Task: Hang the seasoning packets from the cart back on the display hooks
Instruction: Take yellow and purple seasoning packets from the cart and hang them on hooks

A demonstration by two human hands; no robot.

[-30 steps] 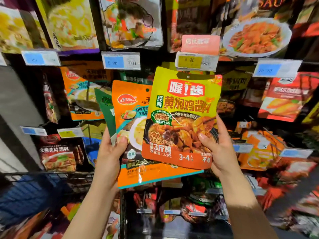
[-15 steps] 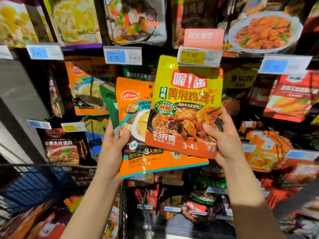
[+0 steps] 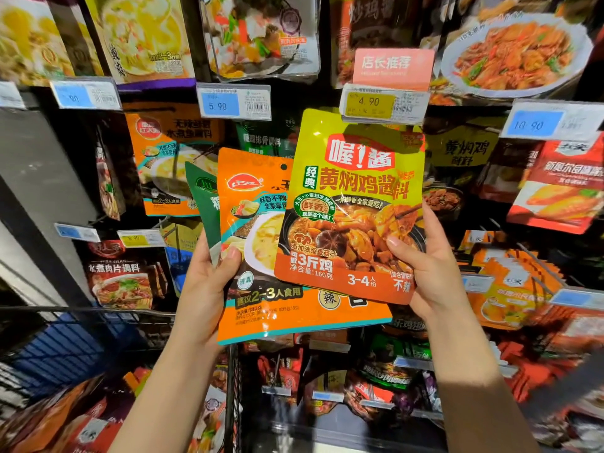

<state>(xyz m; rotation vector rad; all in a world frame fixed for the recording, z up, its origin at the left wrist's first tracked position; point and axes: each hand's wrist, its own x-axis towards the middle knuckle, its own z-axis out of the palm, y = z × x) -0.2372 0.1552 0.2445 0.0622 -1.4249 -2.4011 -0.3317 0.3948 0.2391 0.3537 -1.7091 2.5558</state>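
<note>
My right hand [image 3: 434,273] grips a yellow and orange seasoning packet [image 3: 356,204] by its lower right edge, thumb on the front. The packet's top edge sits just under the yellow 4.90 price tag [image 3: 382,104] of the display. My left hand [image 3: 204,289] holds an orange packet [image 3: 261,289] with a green packet [image 3: 204,194] fanned behind it, thumb pressed on the front. The yellow packet overlaps the orange one. The hook behind the price tag is hidden.
Hanging packets fill the display rack, with blue price tags 5.90 [image 3: 233,101] and 10.90 [image 3: 552,124]. A wire cart [image 3: 233,387] at the lower left holds more packets [image 3: 81,420]. Lower hooks with tags jut out at the right [image 3: 510,282].
My right hand has lifted the yellow packet up toward the 4.90 tag. The left hand has risen slightly with its packets.
</note>
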